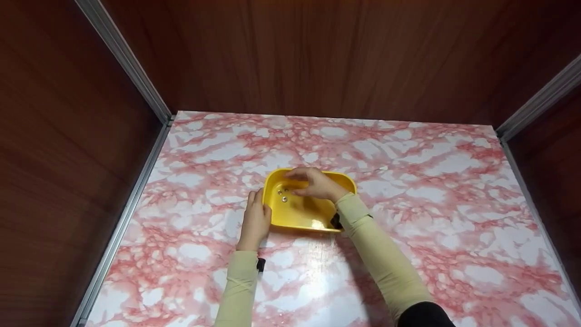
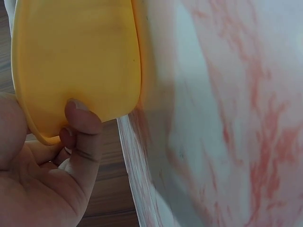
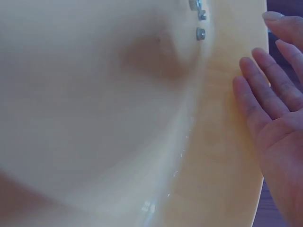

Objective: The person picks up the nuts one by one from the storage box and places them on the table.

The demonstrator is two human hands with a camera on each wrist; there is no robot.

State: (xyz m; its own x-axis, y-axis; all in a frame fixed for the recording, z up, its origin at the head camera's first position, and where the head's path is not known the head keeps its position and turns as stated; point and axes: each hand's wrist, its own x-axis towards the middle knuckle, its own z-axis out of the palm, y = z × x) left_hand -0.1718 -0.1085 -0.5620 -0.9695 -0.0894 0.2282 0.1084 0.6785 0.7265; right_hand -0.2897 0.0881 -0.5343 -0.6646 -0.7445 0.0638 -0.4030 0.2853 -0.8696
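A yellow plastic tub (image 1: pixel 303 215) stands on the marbled tabletop, its open side up. My left hand (image 1: pixel 255 218) grips the tub's left rim; in the left wrist view its bent fingers (image 2: pixel 83 118) lie against the outer wall. Over the tub's interior hovers my right hand (image 1: pixel 315 184), thumb and forefinger apart with nothing between them. In the right wrist view the fingers (image 3: pixel 260 94) are loosely straight, close to the inner wall. A few small silvery metal pieces, resembling nuts (image 3: pixel 201 34), lie on the tub floor at the left side.
The tabletop (image 1: pixel 435 218) has a red and white marbled pattern. Dark wood panels (image 1: pixel 317 59) rise behind it and at both sides, with metal strips (image 1: pixel 136 195) along the edges. A black strap device (image 1: pixel 260 265) sits on the left wrist.
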